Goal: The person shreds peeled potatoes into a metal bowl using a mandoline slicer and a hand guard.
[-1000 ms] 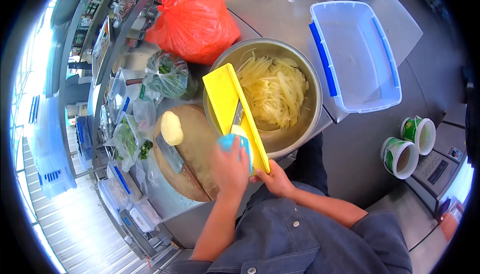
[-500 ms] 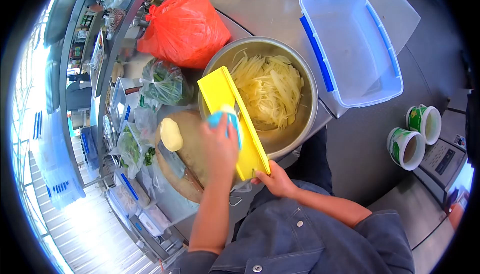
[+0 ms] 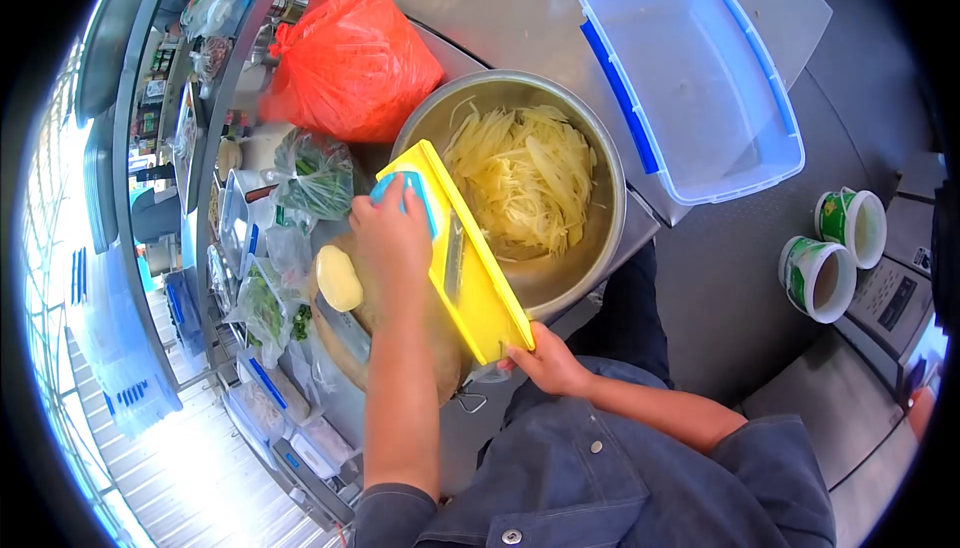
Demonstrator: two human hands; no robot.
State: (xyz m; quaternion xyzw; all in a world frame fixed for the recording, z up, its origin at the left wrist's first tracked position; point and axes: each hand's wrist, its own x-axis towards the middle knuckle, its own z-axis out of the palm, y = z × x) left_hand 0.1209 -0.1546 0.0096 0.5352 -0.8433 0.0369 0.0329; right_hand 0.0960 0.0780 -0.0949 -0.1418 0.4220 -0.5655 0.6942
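My left hand point(image 3: 388, 233) is closed over a light-blue hand guard point(image 3: 418, 196) at the upper end of a yellow mandoline slicer point(image 3: 482, 300). Whatever lies under the guard is hidden. My right hand point(image 3: 550, 360) grips the slicer's lower end, thumb on top. The slicer slants across the near-left rim of a steel bowl point(image 3: 612, 210), its metal blade showing midway. Pale shreds, apparently potato point(image 3: 525, 178), are heaped in the bowl. On the round cutting board point(image 3: 428, 366) lie a peeled potato point(image 3: 338, 279) and a knife point(image 3: 345, 330), the knife partly behind my left forearm.
A red plastic bag point(image 3: 350, 68) stands behind the bowl, with bagged greens point(image 3: 312, 178) to its near left. A clear tub with blue clips point(image 3: 690, 78) sits at the back right. Two white-and-green buckets point(image 3: 800, 278) are at the right. Shelving runs along the left.
My left hand and the blue guard have slid up the slicer to its far end, uncovering the blade. My right hand keeps its grip. The whole view has shifted slightly.
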